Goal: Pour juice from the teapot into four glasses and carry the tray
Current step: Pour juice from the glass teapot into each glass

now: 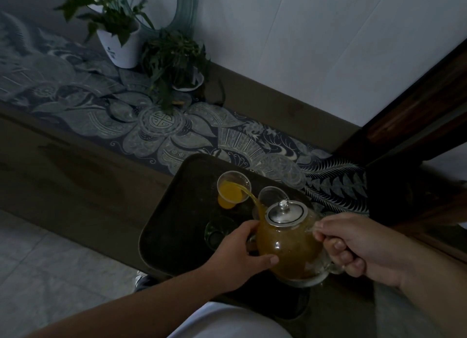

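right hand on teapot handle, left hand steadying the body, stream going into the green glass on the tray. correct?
Not quite. In the head view the juice stream lands in the clear glass at the far side of the tray, not the green glass, which sits near the left hand and looks empty. The rest holds: right hand on the handle, left hand steadying the teapot.

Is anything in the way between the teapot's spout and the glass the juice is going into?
Nothing visible blocks it. The juice stream arcs freely from the teapot into the far glass on the tray. A second clear glass stands just right of the stream, beside it rather than under it.
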Demonstrator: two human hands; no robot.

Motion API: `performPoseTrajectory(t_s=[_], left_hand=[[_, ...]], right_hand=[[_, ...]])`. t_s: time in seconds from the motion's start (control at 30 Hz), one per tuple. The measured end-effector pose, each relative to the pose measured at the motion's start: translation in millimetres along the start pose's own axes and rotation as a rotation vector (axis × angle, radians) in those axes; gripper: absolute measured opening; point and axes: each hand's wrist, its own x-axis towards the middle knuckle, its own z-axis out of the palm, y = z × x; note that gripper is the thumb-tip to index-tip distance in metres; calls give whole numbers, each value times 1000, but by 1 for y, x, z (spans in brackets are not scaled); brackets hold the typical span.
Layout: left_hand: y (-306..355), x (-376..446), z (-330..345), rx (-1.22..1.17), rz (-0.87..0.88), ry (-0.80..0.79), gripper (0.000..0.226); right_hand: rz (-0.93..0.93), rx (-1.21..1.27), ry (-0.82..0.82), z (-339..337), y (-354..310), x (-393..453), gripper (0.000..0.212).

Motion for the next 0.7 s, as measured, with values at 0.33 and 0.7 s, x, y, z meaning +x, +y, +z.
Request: performPoseTrajectory(t_s=[0.33, 0.7], left_hand=[[1, -1, -1, -7, -7, -3, 72], [4, -3, 0, -41, -17, -2, 63]], right_hand=[[4, -1, -13, 1, -5, -4, 32], [2, -8, -9, 1, -6, -8, 29]])
